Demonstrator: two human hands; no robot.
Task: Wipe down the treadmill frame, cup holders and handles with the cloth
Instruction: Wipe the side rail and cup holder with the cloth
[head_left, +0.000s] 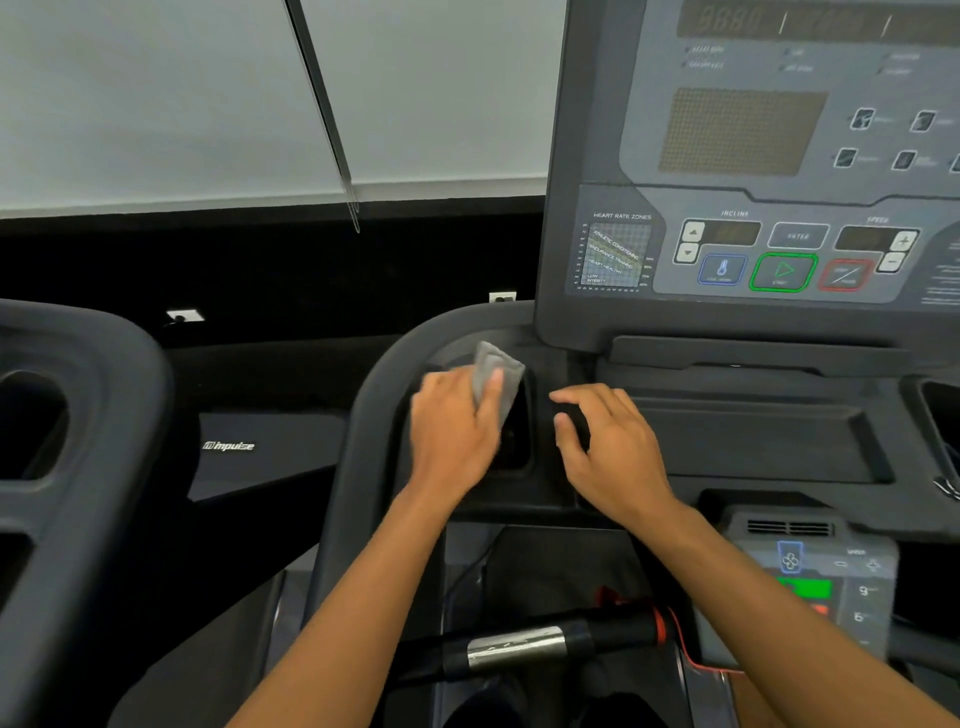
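My left hand (454, 426) grips a folded grey cloth (497, 371) and presses it onto the upper rim of the treadmill's left cup holder (517, 441), a dark recess in the black console frame (374, 415). My right hand (610, 441) rests just right of that recess on the frame, fingers curled and spread, holding nothing. A black handle with a silver pulse sensor (517, 647) runs across below my forearms.
The control console (753, 249) with start and stop buttons rises at the upper right. A small keypad panel (810, 577) sits at the lower right. A neighbouring treadmill's frame (78, 415) stands at the left. A red safety cord (685, 649) hangs by the handle.
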